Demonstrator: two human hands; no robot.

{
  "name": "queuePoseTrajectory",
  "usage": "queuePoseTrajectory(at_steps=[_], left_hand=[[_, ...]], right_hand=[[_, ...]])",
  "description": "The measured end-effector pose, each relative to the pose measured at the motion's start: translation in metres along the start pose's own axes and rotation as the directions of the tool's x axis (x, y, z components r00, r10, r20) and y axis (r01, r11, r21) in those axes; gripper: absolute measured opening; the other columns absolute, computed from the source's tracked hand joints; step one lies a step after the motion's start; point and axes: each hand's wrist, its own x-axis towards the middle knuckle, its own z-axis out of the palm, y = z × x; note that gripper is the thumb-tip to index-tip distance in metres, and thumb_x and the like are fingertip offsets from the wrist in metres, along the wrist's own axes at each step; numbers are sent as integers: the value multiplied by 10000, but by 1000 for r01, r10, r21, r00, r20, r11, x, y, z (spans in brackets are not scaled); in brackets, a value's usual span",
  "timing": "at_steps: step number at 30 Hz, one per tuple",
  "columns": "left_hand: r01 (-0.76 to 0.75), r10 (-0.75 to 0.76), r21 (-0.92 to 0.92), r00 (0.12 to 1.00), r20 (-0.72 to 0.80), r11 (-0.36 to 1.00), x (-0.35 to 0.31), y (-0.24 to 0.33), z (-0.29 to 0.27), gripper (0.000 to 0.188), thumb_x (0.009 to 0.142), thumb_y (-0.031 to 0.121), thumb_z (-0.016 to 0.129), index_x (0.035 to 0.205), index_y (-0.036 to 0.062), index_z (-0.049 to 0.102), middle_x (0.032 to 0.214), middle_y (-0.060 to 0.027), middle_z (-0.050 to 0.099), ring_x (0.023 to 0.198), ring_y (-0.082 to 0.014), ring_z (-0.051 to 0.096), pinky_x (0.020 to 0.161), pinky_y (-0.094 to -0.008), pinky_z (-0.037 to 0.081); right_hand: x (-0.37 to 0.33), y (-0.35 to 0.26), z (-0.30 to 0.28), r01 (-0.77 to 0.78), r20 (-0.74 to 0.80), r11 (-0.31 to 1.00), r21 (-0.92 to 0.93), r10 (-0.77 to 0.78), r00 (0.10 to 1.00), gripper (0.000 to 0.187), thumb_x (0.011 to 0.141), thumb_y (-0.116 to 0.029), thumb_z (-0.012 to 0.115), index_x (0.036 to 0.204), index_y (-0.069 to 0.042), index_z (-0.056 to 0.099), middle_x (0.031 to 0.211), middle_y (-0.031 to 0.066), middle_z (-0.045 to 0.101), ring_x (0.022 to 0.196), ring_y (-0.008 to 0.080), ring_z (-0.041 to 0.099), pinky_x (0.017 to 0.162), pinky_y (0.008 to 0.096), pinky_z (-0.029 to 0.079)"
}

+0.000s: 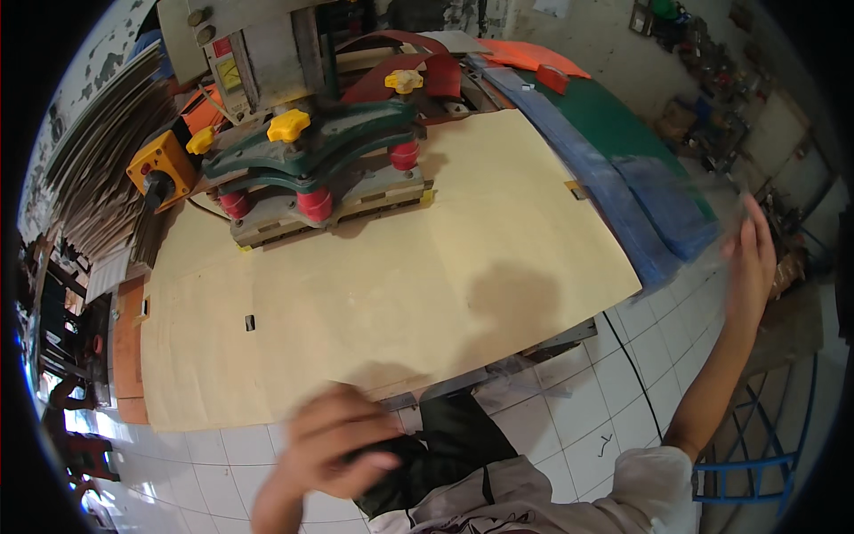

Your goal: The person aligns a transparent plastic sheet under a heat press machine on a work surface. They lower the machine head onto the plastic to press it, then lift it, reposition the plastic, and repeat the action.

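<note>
My left hand point(342, 436) is above the near edge of a large cream board point(382, 294), its fingers curled and smeared by motion; whether anything is in them I cannot tell. Out to the far right, my right hand point(752, 258) is raised with its fingers around the edge of what looks like a thin clear plastic sheet point(712, 200), blurred, in front of blue plastic. On the board's far left part rests the head of a press point(329, 142), dark green with yellow knobs and red cushions. A small black piece point(250, 323) lies on the board.
An orange control box point(162, 169) with a black knob sits left of the press. Stacked sheets point(111, 156) stand at the far left. Blue plastic point(663, 214) lies on a green surface point(614, 116) at the right. A blue metal frame point(756, 472) stands at lower right on the tiled floor.
</note>
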Motion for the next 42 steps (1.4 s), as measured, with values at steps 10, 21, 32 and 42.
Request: queuePoseTrajectory(at_steps=[10, 21, 32, 42], left_hand=[[551, -395, -813, 800, 451, 188, 13, 12, 175, 769, 962, 315, 678, 1540, 22, 262, 1394, -170, 521, 1303, -255, 511, 1089, -413, 401], [638, -571, -237, 766, 295, 733, 5, 28, 57, 526, 888, -30, 677, 1380, 20, 497, 763, -45, 634, 679, -106, 635, 645, -255, 511], [767, -780, -253, 622, 68, 589, 7, -32, 11, 576, 843, -69, 699, 1379, -32, 489, 667, -16, 602, 640, -81, 571, 669, -232, 489], [719, -751, -314, 660, 30, 620, -30, -54, 19, 855, 819, -32, 664, 1563, 89, 259, 1079, -169, 647, 944, -233, 644, 794, -331, 538]], right_hand=[[-208, 11, 21, -700, 830, 689, 186, 272, 488, 448, 804, -203, 853, 1092, 40, 612, 931, 115, 648, 914, 226, 681, 790, 357, 579], [-68, 11, 20, -117, 961, 983, -142, 166, 220, 323, 905, -317, 725, 891, 5, 709, 833, 104, 732, 757, 199, 710, 721, 299, 549], [183, 192, 257, 370, 614, 780, -504, 22, 789, 148, 874, -135, 687, 947, -6, 701, 802, 118, 699, 762, 221, 669, 704, 370, 515], [260, 338, 389, 288, 471, 607, -740, 163, 867, 436, 941, -77, 490, 1356, -181, 571, 1386, 121, 580, 1257, 314, 571, 1025, 464, 478]])
